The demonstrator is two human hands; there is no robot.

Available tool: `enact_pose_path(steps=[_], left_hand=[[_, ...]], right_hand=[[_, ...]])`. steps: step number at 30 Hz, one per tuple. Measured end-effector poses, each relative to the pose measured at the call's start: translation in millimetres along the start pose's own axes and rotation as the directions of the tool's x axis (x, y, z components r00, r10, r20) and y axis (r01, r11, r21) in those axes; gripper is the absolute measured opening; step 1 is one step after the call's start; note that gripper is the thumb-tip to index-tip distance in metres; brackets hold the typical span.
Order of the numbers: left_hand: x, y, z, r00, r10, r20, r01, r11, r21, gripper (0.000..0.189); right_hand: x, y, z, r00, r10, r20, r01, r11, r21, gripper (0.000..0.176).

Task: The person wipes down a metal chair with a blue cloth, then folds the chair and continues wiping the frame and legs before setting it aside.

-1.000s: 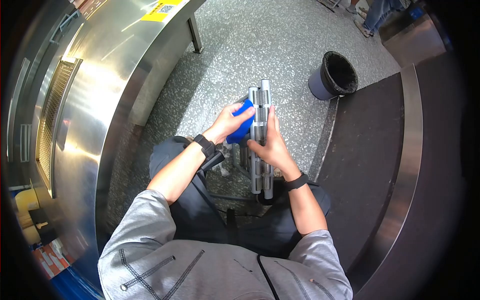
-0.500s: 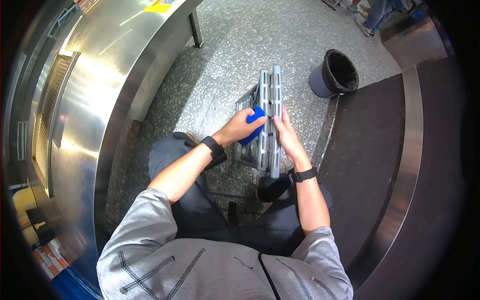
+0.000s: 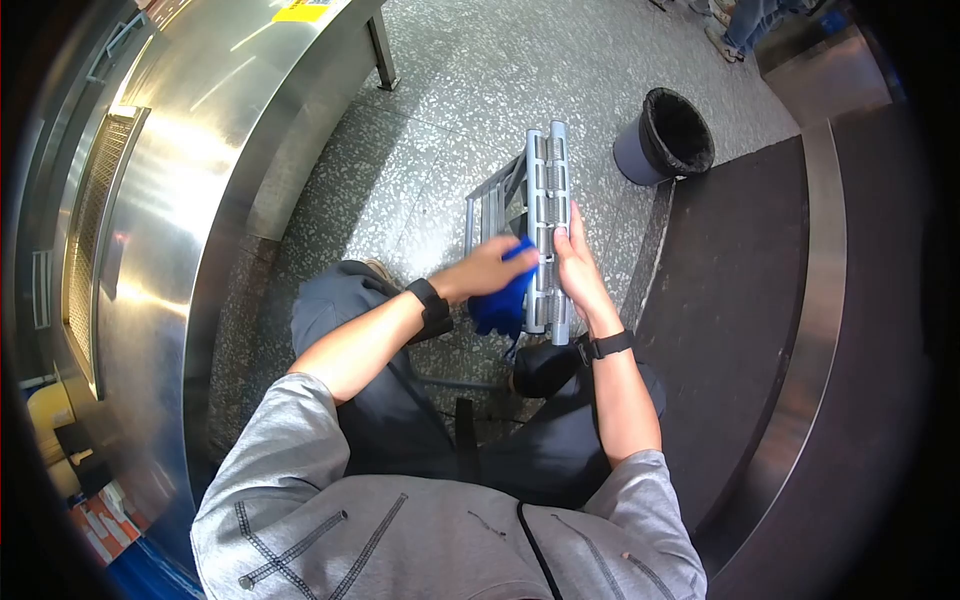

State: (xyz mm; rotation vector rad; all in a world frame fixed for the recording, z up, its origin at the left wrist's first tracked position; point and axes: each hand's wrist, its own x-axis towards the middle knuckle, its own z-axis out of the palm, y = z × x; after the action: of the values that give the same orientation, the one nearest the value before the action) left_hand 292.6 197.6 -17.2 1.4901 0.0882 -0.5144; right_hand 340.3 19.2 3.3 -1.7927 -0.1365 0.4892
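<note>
A grey slatted folding frame [image 3: 547, 180], shaped like a folded stool, stands on edge between my knees, its open ladder-like side to the left. My left hand [image 3: 485, 270] is closed on a blue cloth [image 3: 503, 305] and presses it against the frame's left edge; the fingers are slightly blurred. Loose folds of the cloth hang below that hand. On the other side, my right hand [image 3: 580, 268] grips the frame's right edge, fingers pointing up along it and thumb over the slats.
A stainless steel counter [image 3: 215, 130] curves along my left. To the right are a dark mat-like surface [image 3: 740, 290] with a metal edge and a lined waste bin [image 3: 640, 155]. A person's legs [image 3: 745, 25] show at the far right over the speckled floor [image 3: 480, 60].
My left hand has moved down along the frame with the blue cloth, and more of the cloth hangs loose. The frame has turned slightly, showing more of its slats.
</note>
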Motion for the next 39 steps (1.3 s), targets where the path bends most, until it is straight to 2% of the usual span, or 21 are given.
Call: enact_pose_path(steps=[1, 3, 4, 8, 9, 11, 12, 13, 15, 18, 21, 22, 23, 25, 28, 29, 31, 34, 37, 38, 39], left_hand=[[2.6, 10.2, -0.6, 0.997, 0.000, -0.083, -0.015, 0.984, -0.179, 0.036], [16.6, 0.0, -10.8, 0.982, 0.094, -0.162, -0.127, 0.969, -0.212, 0.033], [11.8, 10.1, -13.5, 0.985, 0.028, -0.168, -0.055, 0.986, -0.159, 0.032], [1.6, 16.3, -19.0, 0.999, 0.005, 0.037, -0.003, 0.999, -0.032, 0.032], [-3.1, 12.1, -17.5, 0.995, 0.042, 0.090, -0.048, 0.997, 0.062, 0.038], [-11.5, 10.8, -14.9, 0.965, 0.039, 0.257, -0.145, 0.903, 0.405, 0.048], [-13.9, 11.3, -10.4, 0.932, -0.015, 0.361, -0.145, 0.899, 0.412, 0.054], [-19.7, 15.5, -4.1, 0.940, -0.035, 0.338, -0.087, 0.937, 0.340, 0.053], [-16.2, 14.4, -2.8, 0.930, -0.029, 0.367, -0.112, 0.927, 0.357, 0.053], [-10.5, 8.7, -2.4, 0.935, 0.051, 0.352, -0.227, 0.848, 0.479, 0.050], [-5.9, -4.0, 9.0, 0.975, 0.218, 0.050, -0.222, 0.928, 0.298, 0.045], [-5.6, 2.0, 9.6, 0.978, 0.208, -0.026, -0.197, 0.953, 0.229, 0.041], [-3.5, 9.0, 2.2, 0.984, 0.173, 0.034, -0.175, 0.930, 0.324, 0.042], [-4.4, 12.2, -3.5, 0.977, 0.185, 0.104, -0.209, 0.926, 0.314, 0.046], [-11.5, 8.9, -5.3, 0.928, 0.036, 0.371, -0.219, 0.857, 0.466, 0.052], [-15.5, 6.4, 0.1, 0.914, 0.043, 0.403, -0.247, 0.849, 0.467, 0.056], [-21.8, 5.5, 7.1, 0.914, 0.007, 0.405, -0.173, 0.911, 0.375, 0.057], [-24.4, 16.4, 6.6, 0.886, -0.022, 0.462, -0.164, 0.919, 0.358, 0.057], [-19.9, 12.5, 3.2, 0.902, 0.007, 0.432, -0.242, 0.836, 0.493, 0.053], [-20.7, 10.2, 2.0, 0.916, 0.093, 0.390, -0.312, 0.775, 0.549, 0.049], [-19.5, 7.2, 2.0, 0.952, 0.150, 0.267, -0.281, 0.779, 0.561, 0.048]], right_hand=[[-1.3, -1.3, 2.6, 1.000, -0.008, 0.001, 0.008, 1.000, -0.004, 0.065], [-4.5, -7.1, 10.2, 1.000, 0.005, 0.030, -0.004, 1.000, -0.005, 0.067], [-6.0, -9.3, 10.3, 0.999, 0.003, 0.051, 0.001, 0.996, -0.095, 0.070], [-0.8, 0.9, 8.6, 1.000, -0.001, 0.027, 0.003, 0.999, -0.046, 0.073], [-0.5, 0.9, 6.5, 1.000, 0.001, 0.017, 0.000, 0.999, -0.053, 0.072], [-0.6, -3.2, 2.8, 1.000, 0.004, -0.006, -0.004, 0.998, -0.065, 0.072], [-0.8, -5.3, 1.6, 1.000, 0.009, -0.005, -0.009, 0.999, -0.032, 0.071], [-0.7, -7.4, -0.1, 1.000, 0.019, -0.013, -0.019, 0.999, -0.027, 0.071], [-4.2, -11.1, -2.0, 0.999, 0.045, -0.024, -0.046, 0.999, -0.015, 0.071], [-5.6, -13.7, -3.5, 0.998, 0.053, -0.016, -0.053, 0.998, -0.014, 0.071], [0.7, -3.0, -4.4, 0.999, 0.037, -0.025, -0.038, 0.999, -0.020, 0.071], [0.8, 1.8, -5.3, 0.999, 0.030, -0.033, -0.031, 0.999, -0.018, 0.071], [-2.2, -2.3, -4.0, 0.999, 0.034, -0.030, -0.034, 0.999, -0.015, 0.071], [-6.6, -14.0, 0.4, 0.999, 0.035, -0.025, -0.036, 0.999, -0.011, 0.070], [-4.0, -7.5, 0.7, 1.000, 0.025, -0.019, -0.025, 1.000, 0.014, 0.068], [-2.9, -7.7, 0.3, 1.000, 0.018, -0.021, -0.018, 1.000, 0.023, 0.068], [-4.6, -8.1, 0.2, 0.999, 0.021, -0.034, -0.021, 1.000, 0.000, 0.067], [-7.5, -11.3, -0.5, 0.998, 0.015, -0.056, -0.017, 0.999, -0.032, 0.067], [-3.8, -12.5, 0.0, 0.997, 0.036, -0.070, -0.039, 0.998, -0.041, 0.068], [-4.8, -16.5, -0.4, 0.995, 0.064, -0.070, -0.067, 0.997, -0.039, 0.068], [-5.5, -18.4, -1.7, 0.993, 0.092, -0.072, -0.094, 0.995, -0.037, 0.068]])
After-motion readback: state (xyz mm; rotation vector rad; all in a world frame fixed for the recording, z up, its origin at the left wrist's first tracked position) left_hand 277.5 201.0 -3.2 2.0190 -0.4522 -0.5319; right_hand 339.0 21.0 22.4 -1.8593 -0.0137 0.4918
